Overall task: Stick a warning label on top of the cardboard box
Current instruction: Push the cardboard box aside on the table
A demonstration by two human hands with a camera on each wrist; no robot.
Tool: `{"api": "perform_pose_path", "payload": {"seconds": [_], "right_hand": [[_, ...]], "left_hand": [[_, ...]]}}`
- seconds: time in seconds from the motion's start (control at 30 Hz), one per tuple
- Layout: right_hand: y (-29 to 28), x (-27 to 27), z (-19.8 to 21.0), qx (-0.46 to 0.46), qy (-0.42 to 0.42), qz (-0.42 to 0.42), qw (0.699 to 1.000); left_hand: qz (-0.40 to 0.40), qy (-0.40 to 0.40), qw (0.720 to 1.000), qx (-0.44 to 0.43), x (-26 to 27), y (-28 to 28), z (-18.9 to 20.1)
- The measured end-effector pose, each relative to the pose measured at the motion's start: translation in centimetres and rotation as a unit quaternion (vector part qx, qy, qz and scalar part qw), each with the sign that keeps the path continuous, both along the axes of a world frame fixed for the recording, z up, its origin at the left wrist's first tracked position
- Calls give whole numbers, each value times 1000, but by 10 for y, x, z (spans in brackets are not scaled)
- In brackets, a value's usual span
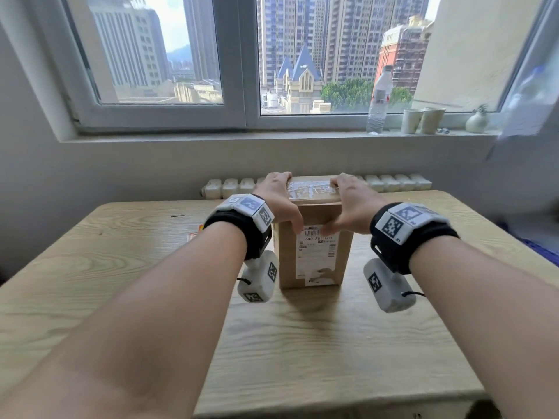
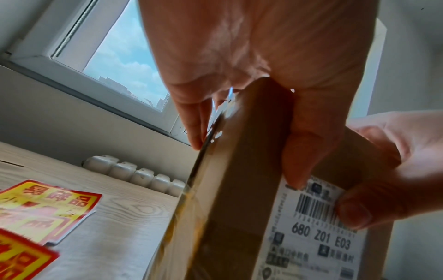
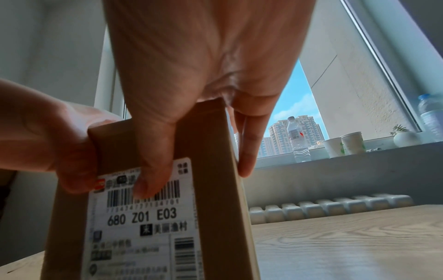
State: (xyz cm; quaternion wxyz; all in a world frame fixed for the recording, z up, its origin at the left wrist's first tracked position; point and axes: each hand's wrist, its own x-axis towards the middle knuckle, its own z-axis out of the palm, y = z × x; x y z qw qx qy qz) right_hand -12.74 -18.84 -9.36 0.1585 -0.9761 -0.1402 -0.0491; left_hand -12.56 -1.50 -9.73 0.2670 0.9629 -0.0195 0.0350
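My left hand (image 1: 279, 204) and right hand (image 1: 351, 204) clamp the upright cardboard box (image 1: 313, 252) from either side, thumbs on its front. The warning labels (image 2: 45, 206) lie flat left of the box — nearer my left hand.

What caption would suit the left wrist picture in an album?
Left hand and right hand grip a cardboard box while red-and-yellow warning labels lie on the table.

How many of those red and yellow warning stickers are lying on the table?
2, on the table left of the cardboard box: one sticker farther back, another sticker nearer, cut off by the frame. More may lie out of view.
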Motion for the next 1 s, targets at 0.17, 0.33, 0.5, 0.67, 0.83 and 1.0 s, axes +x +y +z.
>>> {"api": "perform_pose_path", "payload": {"seconds": [0.17, 0.33, 0.5, 0.67, 0.83, 1.0], "right_hand": [[-11, -64, 1, 1, 2, 1, 1000], [-18, -89, -9, -8, 13, -5, 1000], [-17, -96, -4, -47, 9, -11, 999], [14, -110, 21, 15, -96, 60, 993], [89, -118, 23, 76, -156, 146, 974], [157, -101, -19, 10, -61, 163, 985]], "left_hand": [[-7, 3, 1000, -12, -61, -11, -1], [-23, 9, 1000, -8, -88, -16, -6], [-23, 16, 999, -19, -96, -12, -9], [12, 30, 997, -76, -101, 22, -5], [124, 42, 987, -88, -103, 95, -20], [173, 64, 982, -48, -104, 142, -50]]}}
